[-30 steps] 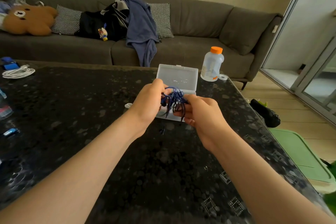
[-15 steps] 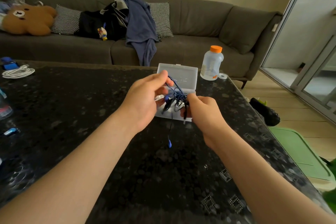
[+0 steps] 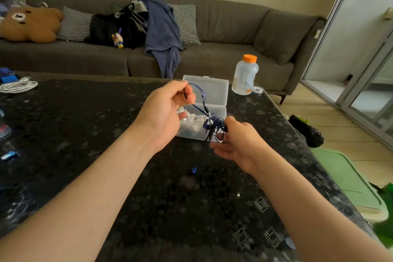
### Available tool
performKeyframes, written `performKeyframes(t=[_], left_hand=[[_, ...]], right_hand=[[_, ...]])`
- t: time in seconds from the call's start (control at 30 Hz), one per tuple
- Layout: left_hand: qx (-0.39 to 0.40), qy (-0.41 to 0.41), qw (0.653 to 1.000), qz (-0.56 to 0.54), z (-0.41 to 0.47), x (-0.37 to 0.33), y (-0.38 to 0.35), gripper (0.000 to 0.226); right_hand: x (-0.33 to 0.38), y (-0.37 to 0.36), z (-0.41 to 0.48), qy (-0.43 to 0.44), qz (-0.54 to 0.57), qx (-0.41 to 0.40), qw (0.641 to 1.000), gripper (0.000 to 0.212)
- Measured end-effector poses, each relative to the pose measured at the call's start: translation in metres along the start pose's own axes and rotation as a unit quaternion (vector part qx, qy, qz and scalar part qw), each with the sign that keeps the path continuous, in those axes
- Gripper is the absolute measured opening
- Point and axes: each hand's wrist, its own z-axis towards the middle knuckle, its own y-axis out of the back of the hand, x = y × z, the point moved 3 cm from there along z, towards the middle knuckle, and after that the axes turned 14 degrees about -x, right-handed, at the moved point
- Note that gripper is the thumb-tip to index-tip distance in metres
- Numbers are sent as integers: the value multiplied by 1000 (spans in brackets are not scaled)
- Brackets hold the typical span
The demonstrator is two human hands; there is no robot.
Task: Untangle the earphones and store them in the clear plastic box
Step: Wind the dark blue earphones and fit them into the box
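A black speckled stone tabletop (image 3: pixel 85 125) fills the foreground, with a grey sofa (image 3: pixel 234 27) behind it carrying a brown bear cushion (image 3: pixel 29 24), checked cushions and a blue garment (image 3: pixel 163 34). To the right are a wooden floor (image 3: pixel 319 110) and a sliding glass door (image 3: pixel 370 74). The clear plastic box (image 3: pixel 212 89) stands open on the tabletop, its lid tipped back, near an orange-capped bottle (image 3: pixel 245 74) whose label is too small to read. The left hand (image 3: pixel 163 112) pinches one dark-blue strand between thumb and forefinger, raised over the box. The right hand (image 3: pixel 238 140) pinches the tangled earphones (image 3: pixel 213 123) at the box's front right corner, its other fingers loosely extended. A coiled white cable (image 3: pixel 18 86) lies at the tabletop's far left.
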Motion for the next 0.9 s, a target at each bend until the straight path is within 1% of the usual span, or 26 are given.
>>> performKeyframes(t=[0.07,0.1,0.13,0.2,0.3,0.33,0.37,0.4,0.43,0.47,0.53,0.57,0.63,0.67,0.7,0.73,0.77,0.83,0.87,0.9], left_hand=[[10,68,988,-141,-1,1,-1,32],[15,97,977,-187,-3,1,-1,31],[9,118,972,-201,-3,2,-1,32],[-32,118,976,-180,-2,3,1,39],[-98,116,978,-145,2,5,8,52],[-102,122,980,-119,4,6,12,52],[-102,113,986,-69,5,6,14,51],[-101,83,991,10,6,5,17,52],[-97,43,989,98,6,3,17,51],[-95,2,980,176,5,1,17,51],[-96,-62,952,284,4,0,16,46],[-99,-99,934,329,3,0,15,39],[-106,-153,886,425,1,2,16,14],[-110,-166,864,463,0,4,17,14],[-108,-176,847,490,-1,5,18,22],[-105,-184,833,511,0,7,19,27],[-103,-194,821,527,-1,8,20,25],[-95,-203,808,545,-3,9,19,11],[-88,-201,807,548,-3,9,19,8],[-78,-197,811,546,-3,8,19,13]], right_hand=[[0,-1,0,-31,62,23,997,33],[2,-2,-1,-42,102,34,993,34],[3,-3,-1,-49,141,42,988,34],[5,-3,-3,-51,201,42,977,33],[10,-1,-3,-18,223,10,975,36],[11,0,-4,-5,222,2,975,38],[14,0,-4,11,219,-1,976,40],[15,1,-5,34,206,-3,978,40],[17,1,-6,63,183,0,981,39],[19,1,-8,94,154,3,983,37],[21,1,-12,146,103,11,984,32],[21,1,-15,159,86,15,983,31],[21,0,-18,172,52,10,984,30],[21,0,-19,175,35,2,984,29],[21,1,-19,174,24,-7,984,28],[21,3,-19,170,17,-14,985,26],[23,4,-20,166,12,-17,986,25],[24,5,-22,156,1,-16,988,23],[24,5,-23,150,-1,-17,989,23],[24,6,-24,142,1,-20,990,24]])
